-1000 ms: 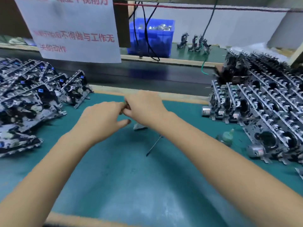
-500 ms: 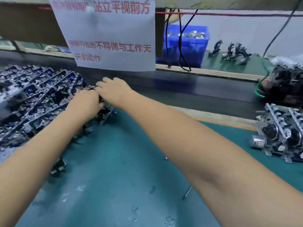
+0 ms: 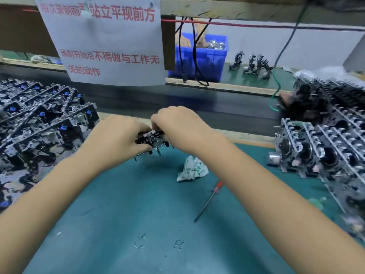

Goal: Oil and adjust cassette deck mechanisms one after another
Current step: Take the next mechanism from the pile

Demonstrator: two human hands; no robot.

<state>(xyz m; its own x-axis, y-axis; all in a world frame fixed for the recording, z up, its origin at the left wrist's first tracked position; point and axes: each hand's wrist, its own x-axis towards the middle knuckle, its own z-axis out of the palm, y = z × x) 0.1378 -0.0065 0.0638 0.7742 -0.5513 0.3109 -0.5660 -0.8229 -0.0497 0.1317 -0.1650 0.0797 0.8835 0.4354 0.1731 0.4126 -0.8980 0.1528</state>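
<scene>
You hold 1 cassette deck mechanism point(image 3: 152, 140) above the green worktop point(image 3: 122, 214), left hand point(image 3: 116, 141) and right hand point(image 3: 181, 129) both gripping it between them. Probably the adjusting step. Next likely needs the screwdriver point(image 3: 207, 202), lying nearby under your right forearm.

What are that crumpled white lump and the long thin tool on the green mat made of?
The crumpled lump looks like soft paper or thin cloth: matte white, creased, with green marks. The thin tool seems a screwdriver: dark, slim, probably metal shaft and a red, likely plastic handle. The mat looks like matte rubber or vinyl.
</scene>
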